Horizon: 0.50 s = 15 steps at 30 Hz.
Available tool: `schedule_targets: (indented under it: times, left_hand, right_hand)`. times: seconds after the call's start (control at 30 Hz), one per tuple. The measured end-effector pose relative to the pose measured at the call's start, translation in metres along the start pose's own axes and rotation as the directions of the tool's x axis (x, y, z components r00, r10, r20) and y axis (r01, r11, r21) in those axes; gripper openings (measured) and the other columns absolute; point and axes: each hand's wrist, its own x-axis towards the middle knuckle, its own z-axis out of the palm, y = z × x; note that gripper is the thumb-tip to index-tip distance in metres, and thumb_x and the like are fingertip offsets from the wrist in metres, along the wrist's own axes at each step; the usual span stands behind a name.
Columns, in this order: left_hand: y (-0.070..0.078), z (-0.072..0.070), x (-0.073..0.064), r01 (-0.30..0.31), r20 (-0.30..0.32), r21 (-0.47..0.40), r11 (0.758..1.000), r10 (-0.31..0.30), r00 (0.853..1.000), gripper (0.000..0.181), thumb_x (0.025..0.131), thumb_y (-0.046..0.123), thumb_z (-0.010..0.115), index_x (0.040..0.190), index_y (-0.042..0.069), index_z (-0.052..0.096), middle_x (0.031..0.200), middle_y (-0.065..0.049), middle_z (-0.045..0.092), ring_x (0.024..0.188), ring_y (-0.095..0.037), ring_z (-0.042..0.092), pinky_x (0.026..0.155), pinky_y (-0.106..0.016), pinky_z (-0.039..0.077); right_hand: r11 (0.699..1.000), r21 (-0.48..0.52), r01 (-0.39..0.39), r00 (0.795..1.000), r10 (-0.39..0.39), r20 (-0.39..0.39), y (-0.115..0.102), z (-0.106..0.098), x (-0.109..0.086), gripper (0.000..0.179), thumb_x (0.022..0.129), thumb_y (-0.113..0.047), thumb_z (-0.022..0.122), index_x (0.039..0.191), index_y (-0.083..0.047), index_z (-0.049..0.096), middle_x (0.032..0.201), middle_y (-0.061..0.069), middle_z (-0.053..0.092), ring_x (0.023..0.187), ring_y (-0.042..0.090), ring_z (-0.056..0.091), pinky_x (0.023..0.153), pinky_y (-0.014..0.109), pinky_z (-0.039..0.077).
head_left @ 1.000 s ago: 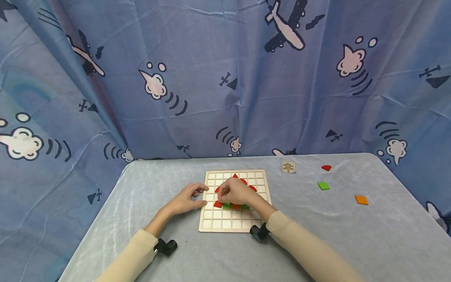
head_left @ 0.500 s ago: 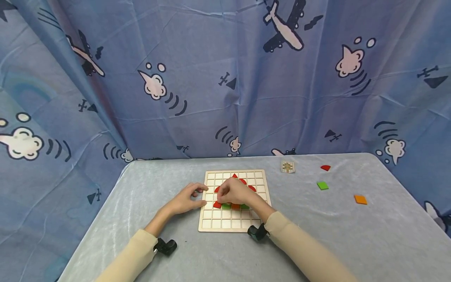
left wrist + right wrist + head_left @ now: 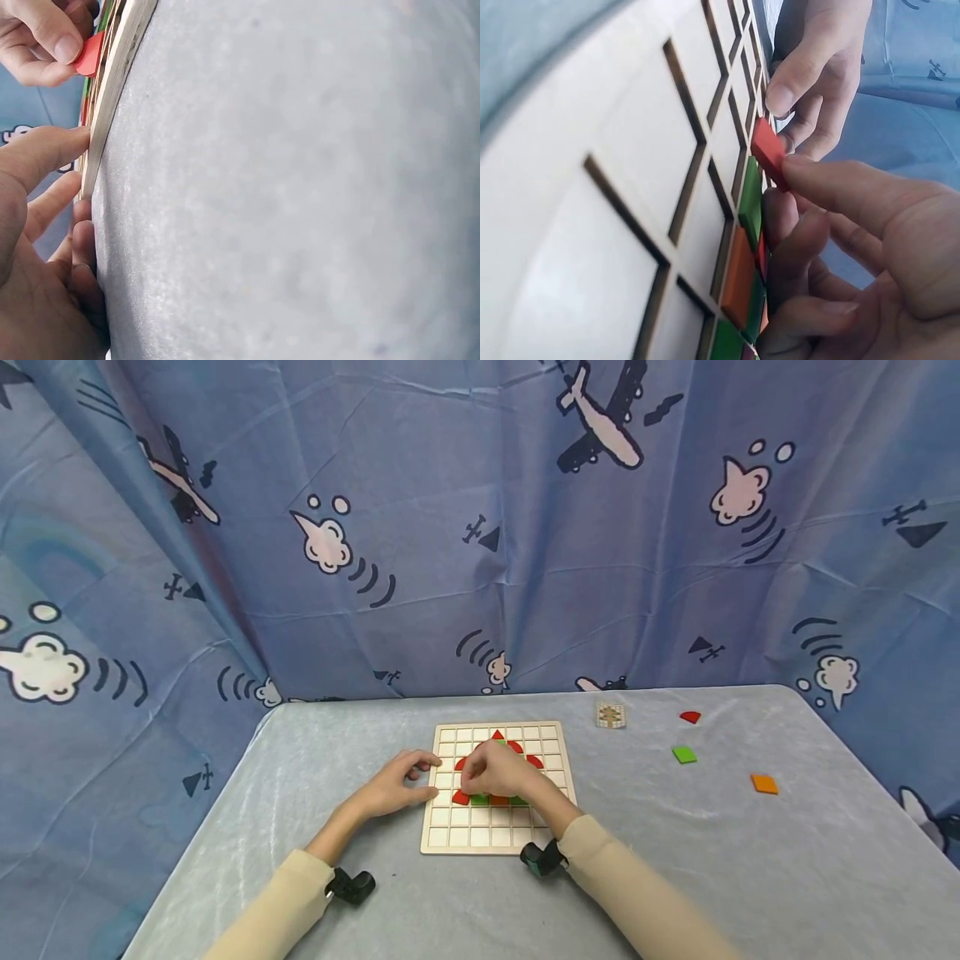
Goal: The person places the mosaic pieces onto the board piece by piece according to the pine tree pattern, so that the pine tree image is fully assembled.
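A square wooden grid board [image 3: 450, 839] lies on the table with red, green and orange tiles set in its middle cells. My right hand [image 3: 498, 770] is over the board and pinches a red tile [image 3: 769, 154] between thumb and finger. In the right wrist view this tile is tilted, just beside a green tile [image 3: 751, 199] and an orange tile [image 3: 739, 274]. The left wrist view shows the red tile [image 3: 90, 56] close to the board's side. My left hand [image 3: 393, 783] touches the left edge with thumb and fingertips. Several tiles are hidden behind the right hand.
On the right of the grey-covered table [image 3: 637, 860] lie a red quarter-round tile [image 3: 690, 717], a green tile [image 3: 684, 754] and an orange tile [image 3: 765, 784]. A small pattern card [image 3: 611, 715] is near the back edge. A blue printed curtain [image 3: 420, 527] hangs behind.
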Motion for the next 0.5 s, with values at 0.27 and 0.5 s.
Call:
schedule_targets:
  times: [0.27,0.5]
  left_hand:
    - [-0.0012,0.0008,-0.0001,0.011,0.005,0.003,1.000,-0.011,1.000,0.044,0.093,0.014,0.076,0.133,0.006,0.060,0.125,-0.011,0.054,0.106,-0.027,0.052,0.092,-0.047,0.043]
    - [-0.0011,0.0012,-0.0001,0.008,0.007,0.002,1.000,-0.008,1.000,0.044,0.093,0.014,0.076,0.133,0.006,0.060,0.124,-0.011,0.054,0.105,-0.027,0.051,0.091,-0.047,0.043]
  right_hand:
    - [1.000,-0.024,-0.001,1.000,0.001,-0.005,0.0000,0.0014,0.0013,0.016,0.087,0.002,0.076,0.073,-0.005,0.075,0.072,-0.006,0.066,0.065,0.010,0.055,0.062,0.027,0.047]
    - [0.998,-0.057,-0.013,1.000,0.013,0.010,-0.0009,0.0012,0.0031,0.016,0.088,0.003,0.075,0.073,-0.005,0.074,0.071,-0.006,0.065,0.065,0.009,0.054,0.063,0.027,0.047]
